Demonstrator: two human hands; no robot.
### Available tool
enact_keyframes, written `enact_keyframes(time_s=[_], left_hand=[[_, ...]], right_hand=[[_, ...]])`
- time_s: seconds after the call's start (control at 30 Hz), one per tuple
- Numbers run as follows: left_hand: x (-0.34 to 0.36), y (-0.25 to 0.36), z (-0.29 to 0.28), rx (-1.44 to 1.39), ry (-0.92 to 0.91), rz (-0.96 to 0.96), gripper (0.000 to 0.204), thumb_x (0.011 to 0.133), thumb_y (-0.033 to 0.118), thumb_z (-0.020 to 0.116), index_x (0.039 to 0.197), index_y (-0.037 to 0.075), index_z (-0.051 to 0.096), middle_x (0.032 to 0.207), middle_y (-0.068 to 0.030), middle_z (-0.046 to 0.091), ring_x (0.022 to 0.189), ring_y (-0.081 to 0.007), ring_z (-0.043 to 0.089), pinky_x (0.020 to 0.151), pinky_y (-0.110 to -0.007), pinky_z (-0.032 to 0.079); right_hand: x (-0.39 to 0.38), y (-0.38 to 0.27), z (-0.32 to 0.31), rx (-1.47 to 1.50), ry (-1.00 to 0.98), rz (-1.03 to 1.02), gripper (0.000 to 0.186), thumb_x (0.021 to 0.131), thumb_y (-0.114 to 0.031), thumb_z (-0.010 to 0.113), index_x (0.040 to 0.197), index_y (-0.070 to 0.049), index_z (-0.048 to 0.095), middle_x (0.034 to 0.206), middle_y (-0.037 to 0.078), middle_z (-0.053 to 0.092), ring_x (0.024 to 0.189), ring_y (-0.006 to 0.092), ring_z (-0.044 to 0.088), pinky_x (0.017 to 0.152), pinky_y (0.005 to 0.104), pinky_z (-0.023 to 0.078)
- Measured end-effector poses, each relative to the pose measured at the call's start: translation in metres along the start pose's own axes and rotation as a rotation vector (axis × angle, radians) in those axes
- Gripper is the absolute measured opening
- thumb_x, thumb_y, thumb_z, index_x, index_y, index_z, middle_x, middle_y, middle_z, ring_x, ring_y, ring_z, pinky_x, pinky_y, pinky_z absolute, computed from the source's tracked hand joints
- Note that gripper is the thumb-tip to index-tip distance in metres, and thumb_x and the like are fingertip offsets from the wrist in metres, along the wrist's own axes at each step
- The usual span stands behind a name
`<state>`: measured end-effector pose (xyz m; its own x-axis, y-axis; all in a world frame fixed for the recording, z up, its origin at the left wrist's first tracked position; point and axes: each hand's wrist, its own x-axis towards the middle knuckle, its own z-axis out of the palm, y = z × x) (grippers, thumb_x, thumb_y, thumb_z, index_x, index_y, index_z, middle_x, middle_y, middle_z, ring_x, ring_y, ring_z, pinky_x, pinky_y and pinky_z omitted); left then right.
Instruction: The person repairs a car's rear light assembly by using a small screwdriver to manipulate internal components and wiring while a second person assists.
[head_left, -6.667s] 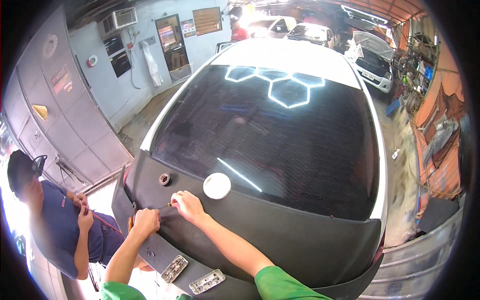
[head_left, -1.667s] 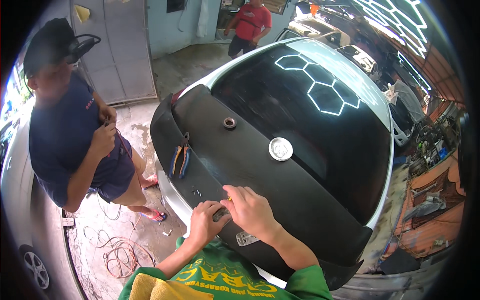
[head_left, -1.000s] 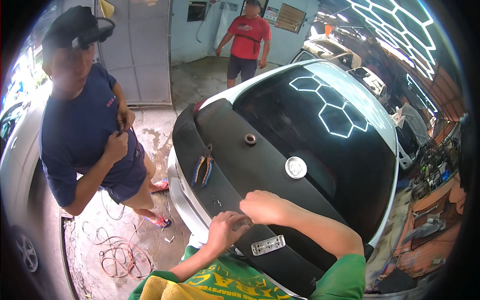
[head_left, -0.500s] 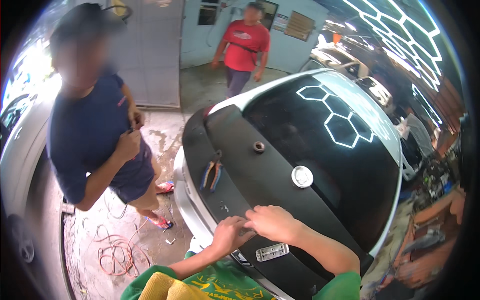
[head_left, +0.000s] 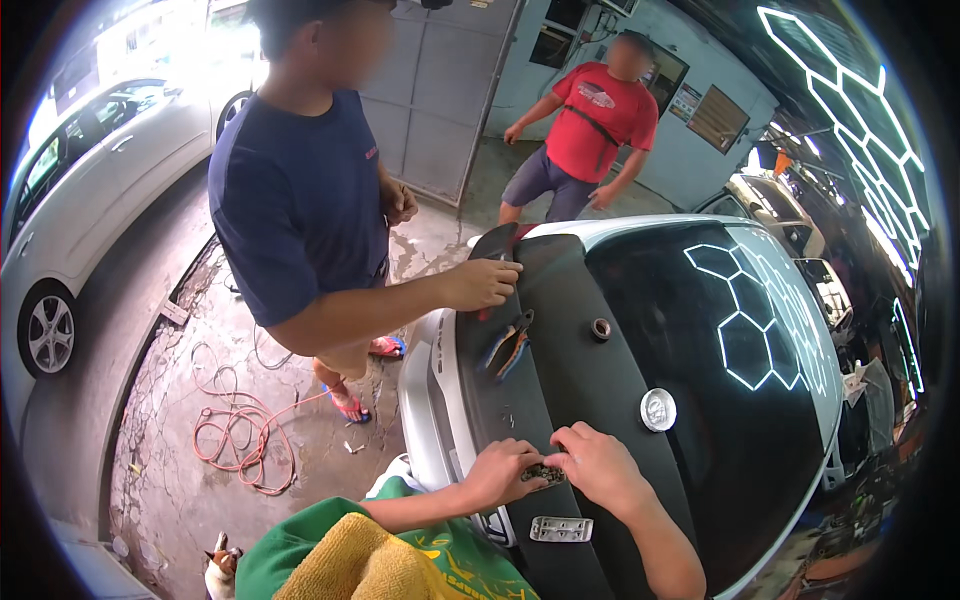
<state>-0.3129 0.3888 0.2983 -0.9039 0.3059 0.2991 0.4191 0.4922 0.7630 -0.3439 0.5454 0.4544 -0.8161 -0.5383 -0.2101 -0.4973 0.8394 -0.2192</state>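
Over the dark rear panel [head_left: 560,375] of a silver car, both my hands are closed on one small, dark, speckled flat piece [head_left: 543,474]. My left hand [head_left: 500,474] grips its near-left side. From the other side my right hand [head_left: 600,465] pinches it with thumb and fingers. Its exact kind is too small to tell, and the fingers cover much of it. Just below my hands lies a silver rectangular housing [head_left: 561,529] with rows of small recesses. Farther up the panel rest pliers [head_left: 510,346] with blue and orange handles.
A brown tape roll [head_left: 600,329] and a round silver disc-like thing [head_left: 658,410] lie near the rear window [head_left: 680,320]. A co-worker in navy [head_left: 300,200] touches the panel's far left; another wears red [head_left: 605,120]. An orange hose [head_left: 245,440] and a dog [head_left: 222,565] are on the floor.
My view has swung left. The navy-shirted co-worker has reached a hand onto the car's panel, and the one in red has come nearer. My hands still hold the small piece, now more visible.
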Motion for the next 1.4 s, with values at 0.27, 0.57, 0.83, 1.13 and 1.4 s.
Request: enact_keyframes(time_s=[0.27, 0.57, 0.83, 1.13, 1.4], left_hand=[[0.003, 0.004, 0.001, 0.005, 0.011, 0.007, 0.033, 0.077, 0.029, 0.085, 0.104, 0.012, 0.078, 0.102, -0.0075, 0.072, 0.097, -0.0304, 0.068, 0.086, -0.043, 0.053], [0.003, 0.006, -0.006, 0.023, 0.008, 0.006, 0.035, 0.077, 0.028, 0.084, 0.105, 0.009, 0.079, 0.102, -0.0074, 0.073, 0.093, -0.0302, 0.068, 0.084, -0.043, 0.054], [0.004, 0.005, -0.002, 0.026, 0.014, 0.02, 0.034, 0.077, 0.028, 0.085, 0.103, 0.008, 0.078, 0.099, -0.009, 0.072, 0.092, -0.0309, 0.068, 0.083, -0.043, 0.054], [0.004, 0.006, -0.004, 0.005, 0.027, 0.026, 0.034, 0.077, 0.031, 0.084, 0.103, 0.01, 0.079, 0.097, -0.0084, 0.072, 0.089, -0.0308, 0.067, 0.082, -0.043, 0.054], [0.005, 0.009, -0.006, 0.053, 0.006, 0.012, 0.033, 0.078, 0.03, 0.083, 0.103, 0.01, 0.078, 0.098, -0.0087, 0.072, 0.089, -0.0305, 0.068, 0.081, -0.042, 0.054]], right_hand=[[-0.005, 0.01, 0.004, 0.013, 0.119, -0.273, 0.025, 0.091, -0.001, 0.064, 0.115, -0.01, 0.061, 0.107, 0.01, 0.058, 0.103, 0.0315, 0.062, 0.085, 0.0439, 0.055], [-0.008, 0.0, 0.01, -0.009, 0.061, 0.072, 0.029, 0.088, -0.001, 0.068, 0.115, -0.01, 0.061, 0.106, 0.01, 0.056, 0.097, 0.0324, 0.065, 0.086, 0.0447, 0.056], [-0.013, 0.013, 0.007, 0.076, 0.17, -0.258, 0.028, 0.093, -0.012, 0.067, 0.12, -0.014, 0.06, 0.103, 0.009, 0.057, 0.098, 0.0323, 0.067, 0.081, 0.0465, 0.057], [-0.012, 0.011, 0.022, -0.019, 0.199, -0.026, 0.036, 0.083, -0.003, 0.069, 0.117, -0.013, 0.062, 0.104, 0.008, 0.058, 0.103, 0.0303, 0.065, 0.081, 0.0449, 0.057], [-0.016, 0.011, 0.015, 0.058, 0.187, -0.219, 0.037, 0.079, 0.004, 0.068, 0.113, -0.01, 0.064, 0.107, 0.01, 0.056, 0.097, 0.0307, 0.065, 0.083, 0.0439, 0.056]])
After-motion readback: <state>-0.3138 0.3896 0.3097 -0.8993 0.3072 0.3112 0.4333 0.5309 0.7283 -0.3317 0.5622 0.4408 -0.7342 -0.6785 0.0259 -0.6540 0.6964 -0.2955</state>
